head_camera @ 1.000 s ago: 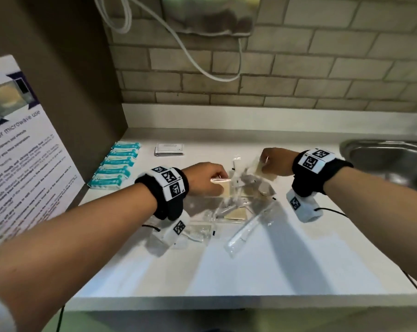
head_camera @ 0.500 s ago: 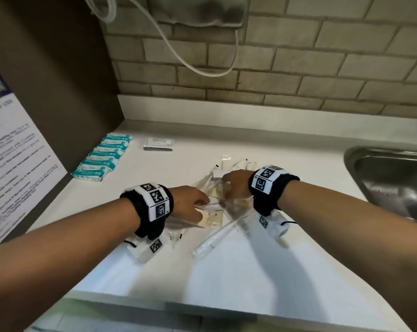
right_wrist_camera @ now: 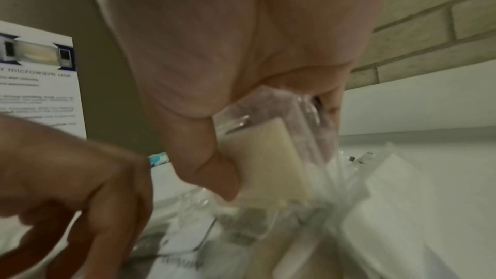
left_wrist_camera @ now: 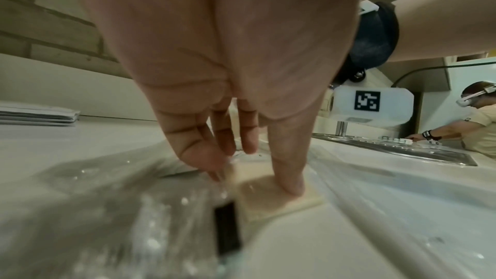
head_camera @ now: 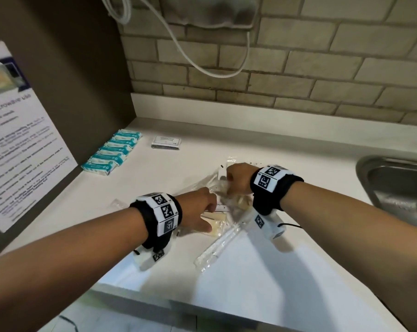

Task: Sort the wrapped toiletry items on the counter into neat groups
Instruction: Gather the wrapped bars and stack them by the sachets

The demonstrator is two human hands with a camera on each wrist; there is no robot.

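Observation:
A heap of clear-wrapped items (head_camera: 236, 207) lies mid-counter. My left hand (head_camera: 202, 212) reaches down onto it. In the left wrist view its thumb (left_wrist_camera: 289, 184) presses a flat cream packet (left_wrist_camera: 271, 201) against the counter, and its straight fingers (left_wrist_camera: 212, 162) touch the crinkled wrappers beside it. My right hand (head_camera: 236, 180) sits at the heap's far side. There it grips a cream bar in clear wrap (right_wrist_camera: 265, 156) between thumb and curled fingers, with more clear wrappers bunched in the same grip. A long clear packet (head_camera: 217, 245) juts toward me.
A row of teal packets (head_camera: 114, 152) lines the brown side panel at the left. A stack of white sachets (head_camera: 166, 141) sits behind the heap. A steel sink (head_camera: 399, 183) is at the right. One loose clear packet (head_camera: 117, 203) lies left of my wrist. A poster (head_camera: 16, 140) hangs left.
Both hands came down onto the heap. The right hand moved left with its wrapped bar, and the left lowered its cream packet flat onto the counter.

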